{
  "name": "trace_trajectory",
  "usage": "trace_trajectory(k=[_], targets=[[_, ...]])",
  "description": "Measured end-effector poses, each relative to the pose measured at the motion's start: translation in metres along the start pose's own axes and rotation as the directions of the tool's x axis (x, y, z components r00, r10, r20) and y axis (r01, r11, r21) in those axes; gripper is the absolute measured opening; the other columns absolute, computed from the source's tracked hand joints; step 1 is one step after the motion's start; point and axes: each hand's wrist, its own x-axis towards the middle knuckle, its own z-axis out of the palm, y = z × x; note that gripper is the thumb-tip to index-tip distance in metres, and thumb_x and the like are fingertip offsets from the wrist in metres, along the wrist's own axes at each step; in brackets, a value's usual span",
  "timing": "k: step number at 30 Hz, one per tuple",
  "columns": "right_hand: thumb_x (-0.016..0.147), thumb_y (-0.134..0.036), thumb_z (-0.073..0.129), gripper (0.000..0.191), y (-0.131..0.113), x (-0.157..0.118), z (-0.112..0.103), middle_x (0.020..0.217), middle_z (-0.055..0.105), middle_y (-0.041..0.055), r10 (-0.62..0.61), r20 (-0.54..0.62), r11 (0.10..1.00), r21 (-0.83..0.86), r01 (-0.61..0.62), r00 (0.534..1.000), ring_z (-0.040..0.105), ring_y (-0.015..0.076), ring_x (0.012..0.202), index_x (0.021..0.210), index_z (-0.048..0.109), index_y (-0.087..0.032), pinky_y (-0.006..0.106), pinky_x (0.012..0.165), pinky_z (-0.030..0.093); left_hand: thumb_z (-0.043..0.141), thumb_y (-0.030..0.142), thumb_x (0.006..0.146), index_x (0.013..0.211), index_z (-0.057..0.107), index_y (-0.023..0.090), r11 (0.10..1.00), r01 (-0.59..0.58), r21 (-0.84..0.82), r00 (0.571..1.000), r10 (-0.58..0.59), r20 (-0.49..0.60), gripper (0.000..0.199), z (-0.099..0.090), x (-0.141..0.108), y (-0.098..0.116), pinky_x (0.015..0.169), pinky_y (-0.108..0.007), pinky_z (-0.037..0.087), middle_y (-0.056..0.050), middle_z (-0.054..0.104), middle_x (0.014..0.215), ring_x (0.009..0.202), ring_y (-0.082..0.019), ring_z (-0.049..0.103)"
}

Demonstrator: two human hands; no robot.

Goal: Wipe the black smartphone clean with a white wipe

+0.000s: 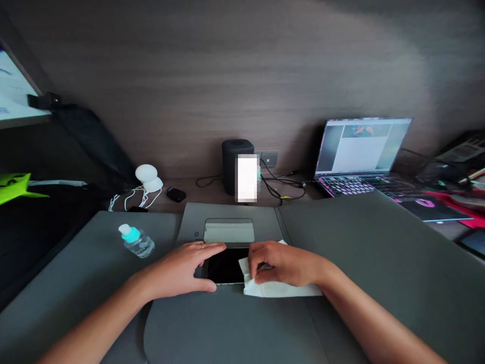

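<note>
A smartphone (226,266) with a dark screen lies flat, its long side running left to right. My left hand (182,268) spans its left end, fingers along the far edge and thumb at the near edge. My right hand (282,263), fingers pinched together, holds a white wipe (273,289) against the right part of the phone. The wipe spreads out beneath that hand and covers the phone's right end. Just beyond the phone lies a pale, dark-edged rectangle (229,230) with rounded corners; I cannot tell what it is.
Left on the grey mat (341,242) is a small clear bottle (139,242) with a turquoise collar. Behind stand a white camera-like device (148,178), a black speaker (229,167) and loose cables (278,187). An open laptop (364,151) sits at the back right.
</note>
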Motion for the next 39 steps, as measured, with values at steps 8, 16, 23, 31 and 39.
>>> trace_trajectory(k=[8,16,23,31,39], targets=[[0.09,-0.018,0.064,0.008,0.006,0.002,0.0,0.088,0.064,0.0045,-0.001,-0.062,1.0,0.001,0.001,0.998,0.061,0.0148,0.084,0.089,0.072,-0.015,0.027,0.079,0.048,0.072,0.04,0.077,0.148,0.044,0.032,1.0,0.021,-0.017,1.0,-0.021,0.009,0.077,0.0,0.001,0.001,0.088,-0.039,0.047,-0.008,0.063,0.126,0.094,-0.026,0.061],[0.091,-0.017,0.064,0.008,0.006,0.009,0.007,0.093,0.065,0.0051,-0.036,-0.102,0.999,0.012,0.038,0.994,0.061,0.0141,0.087,0.093,0.071,-0.015,0.028,0.083,0.048,0.072,0.039,0.077,0.148,0.044,0.03,1.0,0.017,-0.002,1.0,-0.017,0.011,0.076,-0.001,0.0,0.004,0.088,-0.041,0.048,-0.009,0.062,0.128,0.095,-0.026,0.062],[0.092,-0.017,0.061,0.009,0.001,0.01,0.007,0.092,0.063,0.0058,-0.034,-0.077,0.999,-0.04,0.031,0.996,0.06,0.0154,0.089,0.093,0.07,-0.015,0.028,0.083,0.048,0.073,0.04,0.078,0.148,0.044,0.031,1.0,-0.003,0.017,1.0,0.003,0.0,0.076,0.001,0.002,0.001,0.092,-0.043,0.047,-0.008,0.061,0.134,0.104,-0.03,0.061],[0.094,-0.014,0.057,0.012,0.001,0.018,0.015,0.097,0.062,0.0074,-0.051,-0.189,0.995,-0.093,0.033,0.981,0.06,0.0167,0.094,0.095,0.069,-0.015,0.031,0.088,0.049,0.073,0.038,0.078,0.147,0.044,0.031,1.0,-0.012,0.009,1.0,0.012,0.0,0.075,0.0,0.002,0.002,0.092,-0.042,0.048,-0.006,0.062,0.132,0.106,-0.029,0.062],[0.095,-0.023,0.058,0.021,-0.005,0.03,0.026,0.112,0.061,0.0115,-0.185,-0.149,0.974,-0.159,0.161,0.971,0.057,0.0204,0.109,0.112,0.067,-0.015,0.035,0.1,0.047,0.075,0.035,0.075,0.147,0.045,0.029,0.999,-0.031,-0.012,0.999,0.03,-0.021,0.078,0.003,0.003,-0.002,0.095,-0.042,0.047,-0.007,0.062,0.132,0.114,-0.033,0.059]])
